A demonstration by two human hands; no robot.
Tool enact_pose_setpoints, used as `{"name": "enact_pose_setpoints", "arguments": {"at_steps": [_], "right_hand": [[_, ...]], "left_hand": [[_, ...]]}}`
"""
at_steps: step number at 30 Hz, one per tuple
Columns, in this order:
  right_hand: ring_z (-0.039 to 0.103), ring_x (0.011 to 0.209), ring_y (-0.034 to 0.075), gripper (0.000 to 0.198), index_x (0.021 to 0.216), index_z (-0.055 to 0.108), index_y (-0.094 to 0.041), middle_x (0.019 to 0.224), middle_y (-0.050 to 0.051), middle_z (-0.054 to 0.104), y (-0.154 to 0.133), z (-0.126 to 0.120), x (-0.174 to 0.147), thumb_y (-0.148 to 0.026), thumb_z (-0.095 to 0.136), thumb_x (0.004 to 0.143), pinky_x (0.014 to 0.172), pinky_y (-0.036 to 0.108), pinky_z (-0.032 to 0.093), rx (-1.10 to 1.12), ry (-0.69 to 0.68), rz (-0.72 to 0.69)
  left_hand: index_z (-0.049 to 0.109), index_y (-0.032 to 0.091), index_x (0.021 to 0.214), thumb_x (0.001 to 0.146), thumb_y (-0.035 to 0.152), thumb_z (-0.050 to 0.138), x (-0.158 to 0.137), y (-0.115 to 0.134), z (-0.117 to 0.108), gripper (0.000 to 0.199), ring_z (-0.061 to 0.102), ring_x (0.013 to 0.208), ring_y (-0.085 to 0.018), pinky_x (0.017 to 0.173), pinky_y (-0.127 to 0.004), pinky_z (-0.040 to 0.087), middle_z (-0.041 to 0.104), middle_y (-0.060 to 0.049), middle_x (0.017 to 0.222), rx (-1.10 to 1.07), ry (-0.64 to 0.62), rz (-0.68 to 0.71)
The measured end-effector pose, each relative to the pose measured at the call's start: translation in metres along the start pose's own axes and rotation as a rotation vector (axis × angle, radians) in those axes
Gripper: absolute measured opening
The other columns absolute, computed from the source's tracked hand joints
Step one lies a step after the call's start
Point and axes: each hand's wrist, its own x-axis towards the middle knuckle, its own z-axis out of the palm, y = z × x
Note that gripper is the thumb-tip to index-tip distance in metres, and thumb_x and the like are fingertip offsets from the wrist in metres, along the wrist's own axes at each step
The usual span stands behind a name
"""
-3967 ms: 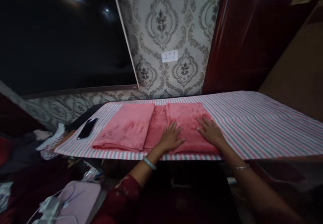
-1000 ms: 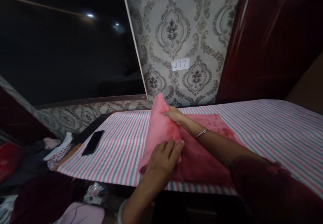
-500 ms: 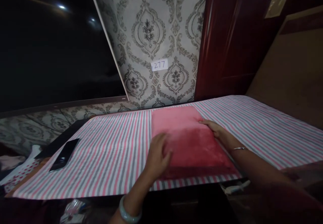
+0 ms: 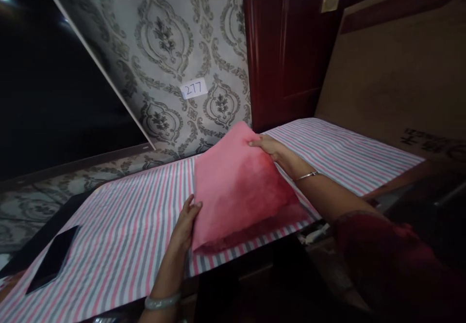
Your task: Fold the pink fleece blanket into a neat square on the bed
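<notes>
A folded pink-red plush cloth (image 4: 233,187) lies on the striped tablecloth (image 4: 138,221), its far right part raised off the surface. My right hand (image 4: 271,148) is closed on its far right edge, with the thumb on top and the other fingers hidden behind. At the near left edge is my left hand (image 4: 185,223), thumb against the cloth and index fingertip just beside the edge. The rest of the left fingers are hidden by the hand and the cloth.
A black phone (image 4: 54,259) lies at the left of the table. Behind are a dark screen (image 4: 65,95), patterned wallpaper with a paper marked 277 (image 4: 194,88), and a dark red door panel (image 4: 284,46). A large cardboard box (image 4: 393,80) stands at the right.
My right hand has lifted the cloth's far right part. My left hand has moved from above the cloth to its left edge. The camera view has turned right and tilted.
</notes>
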Motion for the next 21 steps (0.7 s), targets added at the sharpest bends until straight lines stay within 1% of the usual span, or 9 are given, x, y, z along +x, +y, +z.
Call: {"name": "enact_pose_setpoints", "arguments": {"at_steps": [3, 5, 7, 9, 11, 14, 17, 19, 21], "right_hand": [[0.07, 0.076, 0.018, 0.023, 0.094, 0.071, -0.017, 0.08, 0.001, 0.076, 0.011, -0.014, -0.003, -0.016, 0.078, 0.072, 0.075, 0.028, 0.057, -0.02, 0.072, 0.035], [0.069, 0.072, 0.02, 0.018, 0.088, 0.071, -0.017, 0.072, 0.002, 0.074, 0.032, -0.022, -0.013, -0.019, 0.079, 0.072, 0.072, 0.029, 0.057, -0.063, 0.098, 0.085], [0.07, 0.072, 0.022, 0.019, 0.088, 0.072, -0.016, 0.073, 0.005, 0.074, 0.053, -0.028, -0.023, -0.024, 0.08, 0.073, 0.07, 0.031, 0.057, -0.104, 0.108, 0.119], [0.072, 0.077, 0.023, 0.025, 0.096, 0.073, -0.015, 0.084, 0.008, 0.078, 0.068, -0.031, -0.029, -0.028, 0.079, 0.076, 0.074, 0.032, 0.058, -0.139, 0.112, 0.124], [0.073, 0.087, 0.024, 0.032, 0.109, 0.072, -0.013, 0.101, 0.011, 0.079, 0.074, -0.033, -0.029, -0.03, 0.074, 0.081, 0.08, 0.033, 0.058, -0.178, 0.128, 0.114], [0.071, 0.107, 0.026, 0.044, 0.125, 0.068, -0.012, 0.124, 0.014, 0.073, 0.074, -0.036, -0.025, -0.03, 0.071, 0.085, 0.094, 0.034, 0.054, -0.26, 0.169, 0.102], [0.065, 0.121, 0.03, 0.051, 0.13, 0.067, -0.011, 0.132, 0.016, 0.07, 0.07, -0.04, -0.026, -0.036, 0.073, 0.085, 0.104, 0.036, 0.048, -0.352, 0.167, 0.107], [0.061, 0.128, 0.032, 0.056, 0.132, 0.067, -0.011, 0.137, 0.016, 0.067, 0.069, -0.043, -0.027, -0.042, 0.072, 0.087, 0.109, 0.039, 0.045, -0.408, 0.146, 0.116], [0.055, 0.135, 0.033, 0.064, 0.139, 0.063, -0.012, 0.146, 0.017, 0.06, 0.068, -0.044, -0.026, -0.048, 0.072, 0.087, 0.114, 0.04, 0.042, -0.466, 0.133, 0.118]], "left_hand": [[0.045, 0.022, 0.151, 0.085, 0.025, 0.077, 0.001, -0.003, 0.006, 0.073, 0.072, 0.11, -0.022, 0.103, -0.035, 0.055, 0.068, -0.012, 0.129, 0.012, 0.0, 0.015], [0.042, 0.021, 0.152, 0.086, 0.021, 0.075, 0.002, -0.006, 0.009, 0.074, 0.072, 0.11, -0.021, 0.103, -0.034, 0.055, 0.067, -0.013, 0.129, 0.004, 0.008, 0.019], [0.041, 0.021, 0.154, 0.088, 0.017, 0.072, 0.003, -0.008, 0.01, 0.073, 0.072, 0.108, -0.02, 0.101, -0.033, 0.055, 0.068, -0.012, 0.126, -0.004, 0.023, 0.018], [0.037, 0.021, 0.156, 0.09, 0.016, 0.068, 0.001, -0.007, 0.011, 0.073, 0.073, 0.105, -0.02, 0.099, -0.034, 0.056, 0.069, -0.013, 0.123, -0.02, 0.019, 0.0], [0.035, 0.02, 0.158, 0.091, 0.017, 0.067, -0.002, -0.004, 0.013, 0.074, 0.073, 0.104, -0.021, 0.097, -0.034, 0.058, 0.07, -0.013, 0.125, -0.051, 0.014, -0.034], [0.036, 0.017, 0.157, 0.092, 0.021, 0.067, -0.008, 0.0, 0.018, 0.073, 0.071, 0.114, -0.022, 0.098, -0.032, 0.058, 0.067, -0.014, 0.136, -0.1, 0.029, -0.091], [0.036, 0.019, 0.158, 0.089, 0.026, 0.071, -0.012, -0.003, 0.02, 0.078, 0.066, 0.125, -0.024, 0.102, -0.032, 0.057, 0.061, -0.013, 0.146, -0.113, 0.01, -0.107], [0.033, 0.021, 0.16, 0.085, 0.031, 0.076, -0.012, -0.007, 0.02, 0.087, 0.063, 0.129, -0.027, 0.104, -0.034, 0.056, 0.057, -0.012, 0.151, -0.099, -0.03, -0.094], [0.029, 0.023, 0.162, 0.08, 0.033, 0.082, -0.011, -0.011, 0.019, 0.098, 0.062, 0.131, -0.029, 0.106, -0.037, 0.055, 0.053, -0.013, 0.154, -0.094, -0.058, -0.078]]}}
